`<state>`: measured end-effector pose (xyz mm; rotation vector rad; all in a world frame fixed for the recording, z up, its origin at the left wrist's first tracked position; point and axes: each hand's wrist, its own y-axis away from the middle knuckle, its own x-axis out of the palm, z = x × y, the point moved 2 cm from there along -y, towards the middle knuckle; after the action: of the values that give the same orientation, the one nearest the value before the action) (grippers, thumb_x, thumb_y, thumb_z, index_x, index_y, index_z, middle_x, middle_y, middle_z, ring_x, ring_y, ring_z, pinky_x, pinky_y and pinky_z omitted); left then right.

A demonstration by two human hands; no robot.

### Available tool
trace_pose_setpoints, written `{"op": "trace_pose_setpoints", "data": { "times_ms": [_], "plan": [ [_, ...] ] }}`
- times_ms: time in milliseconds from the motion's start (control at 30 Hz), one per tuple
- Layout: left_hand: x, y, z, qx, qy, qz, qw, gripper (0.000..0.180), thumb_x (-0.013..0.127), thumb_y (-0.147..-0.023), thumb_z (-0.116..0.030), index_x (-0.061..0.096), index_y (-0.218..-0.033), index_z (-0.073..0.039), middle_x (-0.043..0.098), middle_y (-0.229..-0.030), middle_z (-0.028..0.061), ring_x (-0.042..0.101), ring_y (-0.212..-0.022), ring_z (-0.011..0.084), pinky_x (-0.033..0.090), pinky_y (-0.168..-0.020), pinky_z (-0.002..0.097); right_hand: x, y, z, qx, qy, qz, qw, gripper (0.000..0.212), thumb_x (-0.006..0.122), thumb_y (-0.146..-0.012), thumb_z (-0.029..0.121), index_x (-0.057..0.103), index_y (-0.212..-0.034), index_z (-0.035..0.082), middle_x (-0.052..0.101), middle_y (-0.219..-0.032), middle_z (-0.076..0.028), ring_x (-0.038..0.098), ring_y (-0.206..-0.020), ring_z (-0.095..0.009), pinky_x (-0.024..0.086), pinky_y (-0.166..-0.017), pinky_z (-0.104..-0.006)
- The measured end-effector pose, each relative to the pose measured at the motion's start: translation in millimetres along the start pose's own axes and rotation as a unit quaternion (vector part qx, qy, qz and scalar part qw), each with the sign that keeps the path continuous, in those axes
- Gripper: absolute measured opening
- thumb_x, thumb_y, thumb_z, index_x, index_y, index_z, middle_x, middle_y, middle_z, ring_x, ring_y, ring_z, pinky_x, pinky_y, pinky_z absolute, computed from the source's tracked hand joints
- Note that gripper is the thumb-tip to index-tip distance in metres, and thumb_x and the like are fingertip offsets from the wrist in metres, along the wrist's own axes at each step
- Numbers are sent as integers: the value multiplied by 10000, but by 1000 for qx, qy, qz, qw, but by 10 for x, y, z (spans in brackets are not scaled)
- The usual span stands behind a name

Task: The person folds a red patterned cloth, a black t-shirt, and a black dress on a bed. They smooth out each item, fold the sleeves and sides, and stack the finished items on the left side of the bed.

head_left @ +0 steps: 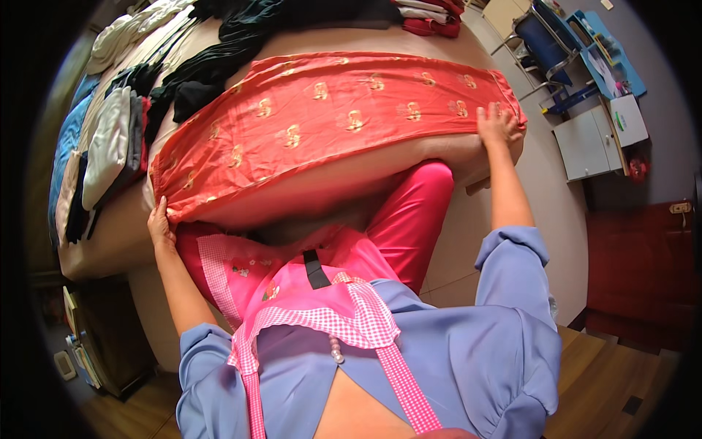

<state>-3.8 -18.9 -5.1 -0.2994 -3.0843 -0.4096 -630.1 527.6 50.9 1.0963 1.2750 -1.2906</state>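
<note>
A long coral-red cloth (329, 110) with gold printed motifs is spread across the near side of the bed, folded into a wide strip. I cannot tell whether it is a garment or a plain length of fabric. My left hand (161, 224) pinches its near left corner, which hangs slightly over the bed's edge. On the right end, my right hand (499, 126) lies with fingers spread on the cloth. Light creases run across the strip between the two hands.
The bed (110, 249) holds folded white and grey clothes (108, 157) at left, dark garments (212, 66) behind the cloth, and a red and white folded stack (431, 16) at the far right. A blue chair (545, 45) and a white cabinet (585, 145) stand to the right.
</note>
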Motion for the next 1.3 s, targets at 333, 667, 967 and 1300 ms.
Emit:
{"op": "trace_pose_setpoints", "data": {
  "times_ms": [333,667,967,1300],
  "plan": [
    [993,637,-623,552,-518,-210,619,488,642,-791,-404,598,-1055,3,621,-998,192,570,-926,365,438,-825,449,441,-1137,-1234,215,-548,-13,808,504,761,-657,517,688,-860,62,674,-805,-41,627,-706,-253,473,-653,-406],
    [2610,1275,98,373,-628,94,676,737,355,-852,-648,349,-1401,-156,208,-1474,203,132,-1383,359,80,-1099,520,854,-2078,-1515,220,-552,112,797,241,701,-704,101,584,-908,46,635,-809,-87,609,-645,-234,486,-558,-360],
    [2518,1295,54,365,-571,129,724,737,363,-868,-627,339,-1400,-118,197,-1473,219,122,-1384,361,68,-1097,530,-759,-1102,300,-56,-583,-150,796,254,681,-704,56,625,-939,-22,632,-889,-88,597,-760,-195,510,-695,-290],
    [1881,1012,-349,39,200,169,964,775,358,-910,-587,316,-1350,49,430,-1337,194,426,-1236,268,310,-1047,376,-1791,1963,3649,-527,-582,-194,588,97,687,-728,68,622,-800,75,565,-759,-35,523,-643,-167,446,-626,-291]
  ]
}}
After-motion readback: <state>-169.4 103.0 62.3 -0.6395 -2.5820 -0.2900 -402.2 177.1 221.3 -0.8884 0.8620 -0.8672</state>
